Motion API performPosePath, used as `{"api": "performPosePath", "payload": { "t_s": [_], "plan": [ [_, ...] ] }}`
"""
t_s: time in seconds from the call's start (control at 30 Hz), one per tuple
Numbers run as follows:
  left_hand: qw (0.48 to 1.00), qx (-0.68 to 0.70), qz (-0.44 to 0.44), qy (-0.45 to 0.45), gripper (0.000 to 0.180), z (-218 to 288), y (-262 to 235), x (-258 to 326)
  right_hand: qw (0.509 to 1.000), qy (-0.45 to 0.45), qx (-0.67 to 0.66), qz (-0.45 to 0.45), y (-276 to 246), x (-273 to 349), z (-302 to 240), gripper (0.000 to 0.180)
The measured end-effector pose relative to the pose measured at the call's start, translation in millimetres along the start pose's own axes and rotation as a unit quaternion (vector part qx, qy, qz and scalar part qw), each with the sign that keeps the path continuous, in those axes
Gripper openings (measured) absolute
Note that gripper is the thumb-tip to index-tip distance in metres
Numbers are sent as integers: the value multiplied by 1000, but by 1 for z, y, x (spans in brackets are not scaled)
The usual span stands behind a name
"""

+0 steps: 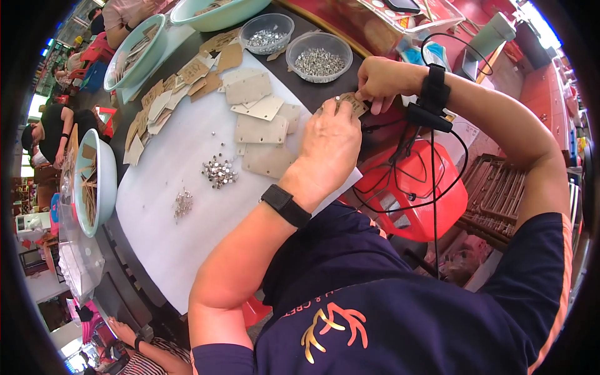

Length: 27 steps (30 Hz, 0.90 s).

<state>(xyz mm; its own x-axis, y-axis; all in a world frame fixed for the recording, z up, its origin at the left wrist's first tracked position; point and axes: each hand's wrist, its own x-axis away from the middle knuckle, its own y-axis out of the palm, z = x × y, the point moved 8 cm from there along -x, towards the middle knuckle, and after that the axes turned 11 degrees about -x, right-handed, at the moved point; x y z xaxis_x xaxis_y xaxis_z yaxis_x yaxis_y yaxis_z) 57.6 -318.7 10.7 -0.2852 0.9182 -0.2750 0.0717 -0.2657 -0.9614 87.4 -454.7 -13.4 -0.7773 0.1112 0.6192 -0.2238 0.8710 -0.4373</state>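
Note:
My left hand (pixel 328 145) is closed at the table's right edge, its fingertips pressed on a small brown board piece (pixel 355 105) with dark printing. A small silvery stud shows beside those fingertips. From the other side my right hand (pixel 386 80) pinches the same piece. Beige flat plates with small holes (pixel 262 131) lie overlapping on a white sheet (pixel 159 250), left of my left wrist. Farther left on the sheet are a heap of small silvery studs (pixel 220 173) and a smaller heap of thin metal pins (pixel 183 204).
Two clear tubs of metal bits (pixel 319 57) (pixel 265 39) stand at the far edge. Brown and pale board pieces (pixel 164 100) lie at the far left. Pale green basins (pixel 106 181) surround the table. A red stool (pixel 419 194) and black cables are at my right. Other people sit nearby.

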Motion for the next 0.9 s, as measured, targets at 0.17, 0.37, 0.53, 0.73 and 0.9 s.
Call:
{"api": "performPosePath", "payload": {
  "t_s": [0.17,0.37,0.53,0.73,0.9],
  "plan": [
    [1000,0,-9,3,25,0,-1,0,999,28,-32,1,2,-5,1,21],
    [998,55,-39,-5,25,-4,-3,-1,996,74,-24,-40,4,-19,-3,21],
    [999,40,-18,-10,26,-3,2,1,985,144,48,-81,8,-27,-1,22],
    [1000,-5,14,3,30,0,3,5,989,83,-91,-86,1,-11,7,26],
    [1000,-10,7,4,37,1,4,8,985,22,-161,-57,-3,0,17,26]
  ]
}}
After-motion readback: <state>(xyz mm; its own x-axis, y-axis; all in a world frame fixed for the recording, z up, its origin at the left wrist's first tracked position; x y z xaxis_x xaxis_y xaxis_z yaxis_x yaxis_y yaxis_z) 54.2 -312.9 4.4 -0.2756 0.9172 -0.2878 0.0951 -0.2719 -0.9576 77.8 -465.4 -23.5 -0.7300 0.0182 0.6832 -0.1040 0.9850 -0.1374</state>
